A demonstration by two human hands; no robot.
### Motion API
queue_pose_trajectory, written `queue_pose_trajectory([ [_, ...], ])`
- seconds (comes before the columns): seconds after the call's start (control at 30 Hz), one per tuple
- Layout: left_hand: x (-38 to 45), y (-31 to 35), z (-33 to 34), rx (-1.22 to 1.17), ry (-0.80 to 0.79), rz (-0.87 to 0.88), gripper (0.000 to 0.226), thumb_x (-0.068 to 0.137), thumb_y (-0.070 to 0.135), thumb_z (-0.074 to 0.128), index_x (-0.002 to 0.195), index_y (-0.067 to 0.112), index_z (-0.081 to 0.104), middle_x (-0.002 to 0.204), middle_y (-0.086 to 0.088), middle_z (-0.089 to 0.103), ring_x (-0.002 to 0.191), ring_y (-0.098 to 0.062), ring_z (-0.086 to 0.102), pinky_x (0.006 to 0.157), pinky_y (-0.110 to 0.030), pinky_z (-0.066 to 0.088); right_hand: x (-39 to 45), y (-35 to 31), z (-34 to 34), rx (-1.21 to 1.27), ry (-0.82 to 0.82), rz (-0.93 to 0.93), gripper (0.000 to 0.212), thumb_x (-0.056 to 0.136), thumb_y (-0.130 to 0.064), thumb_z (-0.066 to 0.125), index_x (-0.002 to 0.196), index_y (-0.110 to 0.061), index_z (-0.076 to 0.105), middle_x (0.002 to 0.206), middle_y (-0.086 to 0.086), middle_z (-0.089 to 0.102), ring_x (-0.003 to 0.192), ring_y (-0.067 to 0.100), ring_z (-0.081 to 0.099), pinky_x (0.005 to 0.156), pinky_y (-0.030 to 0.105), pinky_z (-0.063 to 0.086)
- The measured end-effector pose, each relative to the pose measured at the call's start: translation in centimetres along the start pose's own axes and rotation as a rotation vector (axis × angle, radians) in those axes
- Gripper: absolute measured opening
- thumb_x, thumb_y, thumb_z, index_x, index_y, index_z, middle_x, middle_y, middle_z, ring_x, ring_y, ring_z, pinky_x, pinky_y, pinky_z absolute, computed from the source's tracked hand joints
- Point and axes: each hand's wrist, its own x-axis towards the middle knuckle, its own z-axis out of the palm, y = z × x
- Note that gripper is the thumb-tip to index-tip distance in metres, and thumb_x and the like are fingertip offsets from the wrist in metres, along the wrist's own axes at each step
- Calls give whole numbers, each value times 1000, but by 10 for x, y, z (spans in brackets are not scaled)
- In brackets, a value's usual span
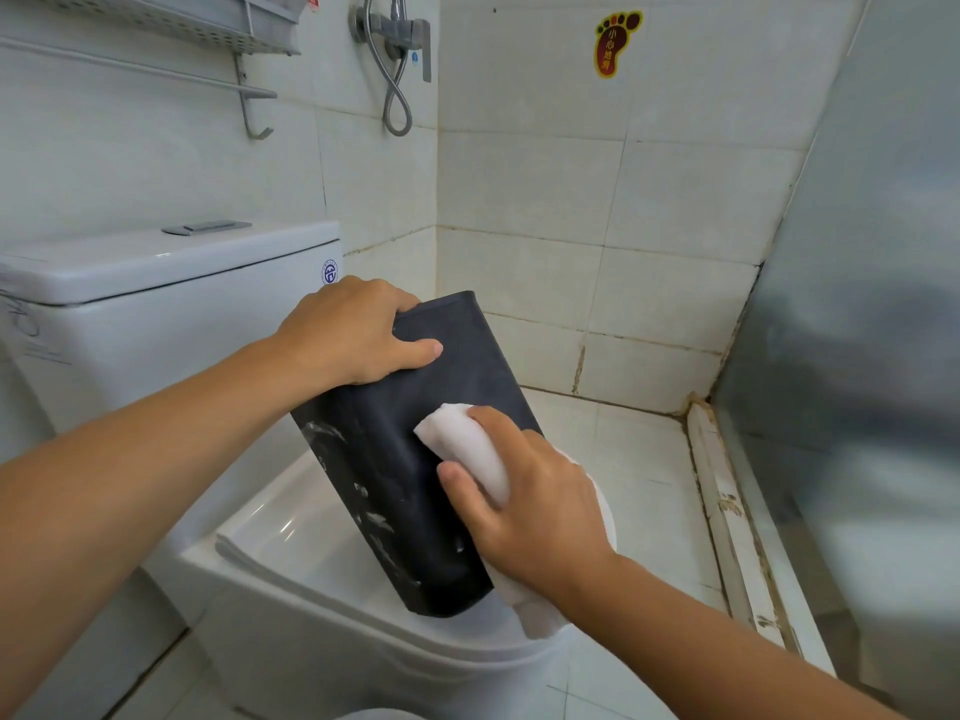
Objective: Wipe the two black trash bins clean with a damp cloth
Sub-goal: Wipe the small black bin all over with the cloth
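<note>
Over the white ceramic toilet [291, 543], we are gripping the tilted black plastic trash bin [415, 459] with our left hand [353, 335]. Our right hand [524, 491] is pinching the folded white damp cloth [467, 449] against its side; we should be pressing firmly toward the pale smears.

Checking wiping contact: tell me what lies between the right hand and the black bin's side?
In the head view, a folded white cloth lies between the right hand and the black bin; the fingers press it against the bin's side.
</note>
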Motion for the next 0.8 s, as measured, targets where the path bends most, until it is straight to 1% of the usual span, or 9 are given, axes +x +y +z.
queue_pose_trajectory([
  [0.1,-1,-2,0,-10,2,1,28,86,62,67,105,42,75,82,9,71,86,-21,66,81,-42,58,7,5,-3,-10,10,-4,49,93,-73,29,135,-51,43,96,-11,65,84,15,62,74,36,53],
  [0.27,-1,-7,2,-30,11,-13,30,87,61,67,103,37,76,82,6,71,84,-22,66,79,-41,58,29,24,-9,-67,47,125,37,97,-64,38,122,-43,53,89,-11,66,79,18,63,72,40,55],
  [0.33,-1,-9,3,-14,17,-19,32,86,62,67,101,35,76,81,4,71,84,-23,66,79,-41,58,26,25,-11,-111,-10,61,42,93,-67,35,121,-41,54,88,-11,67,77,17,63,70,38,54],
  [0.4,-1,-11,4,-18,19,-31,34,85,62,68,103,35,77,81,5,71,84,-23,66,80,-41,58,14,20,-14,-108,-91,-38,46,90,-69,34,117,-39,57,87,-10,68,74,14,62,66,31,49],
  [0.47,-1,-14,4,-40,17,-30,33,85,62,68,106,38,77,80,7,71,84,-21,66,80,-41,58,1,16,-18,-87,-172,-112,44,89,-69,36,114,-40,59,84,-13,67,72,12,59,63,24,43],
  [0.53,-1,-14,4,-53,19,-12,30,85,62,68,106,43,77,80,8,71,84,-21,66,78,-39,57,-3,16,-22,-105,-212,-135,42,90,-69,36,115,-43,58,84,-16,66,74,10,59,65,25,43],
  [0.6,0,-11,4,-64,26,11,26,86,61,69,104,43,76,79,9,70,84,-21,66,76,-38,56,4,20,-24,-131,-176,-94,39,93,-67,40,122,-46,53,86,-16,67,76,11,61,67,30,44],
  [0.7,0,-6,3,-61,34,32,24,86,60,69,101,42,75,78,9,70,83,-20,66,76,-38,56,27,27,-25,-110,-70,62,36,97,-59,49,131,-46,45,89,-11,69,83,24,66,71,37,49],
  [0.8,0,0,3,-52,33,53,20,86,58,69,97,42,75,77,11,70,79,-14,64,75,-37,55,34,23,-22,-102,-15,87,34,99,-52,50,133,-45,49,91,-12,69,86,23,67,72,37,50],
])
